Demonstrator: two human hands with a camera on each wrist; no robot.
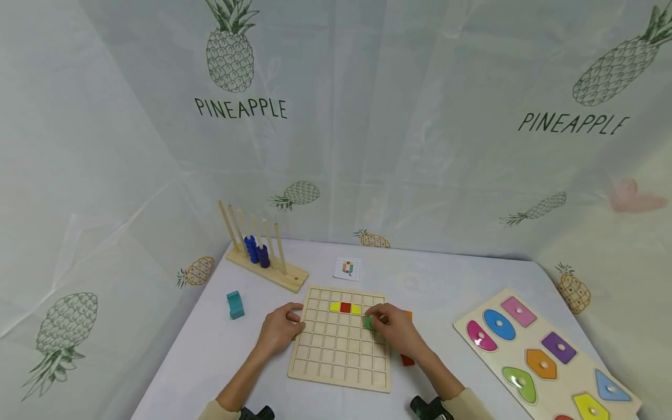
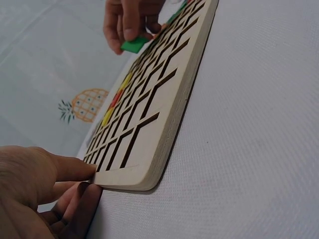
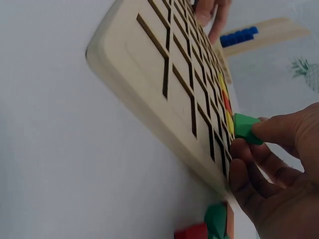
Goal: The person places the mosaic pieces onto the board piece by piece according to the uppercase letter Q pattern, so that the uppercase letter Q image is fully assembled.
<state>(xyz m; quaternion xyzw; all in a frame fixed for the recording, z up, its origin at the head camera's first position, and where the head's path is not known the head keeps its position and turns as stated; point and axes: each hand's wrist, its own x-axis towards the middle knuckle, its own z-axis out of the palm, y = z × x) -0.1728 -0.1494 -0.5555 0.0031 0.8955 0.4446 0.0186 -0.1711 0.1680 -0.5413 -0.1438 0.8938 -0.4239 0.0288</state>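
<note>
A wooden grid board (image 1: 338,341) with square cells lies on the table. In its upper part sit a red square tile (image 1: 345,307) and a yellow piece (image 1: 335,306) on either side of it. My left hand (image 1: 280,329) holds the board's left edge; in the left wrist view one finger (image 2: 75,169) lies on top near the corner, others lower beside it. Over the board's right side my right hand (image 1: 396,329) pinches a small green block (image 3: 245,128) between thumb and fingers. The head view shows that block partly covered by the fingers.
Beside the board's right edge lie loose red and green blocks (image 3: 216,219), partly behind my right arm. A pattern card (image 1: 347,269) lies beyond the board. Left stand a peg rack (image 1: 268,272) with blue pieces and a teal block (image 1: 235,304). A shape puzzle (image 1: 517,350) lies right.
</note>
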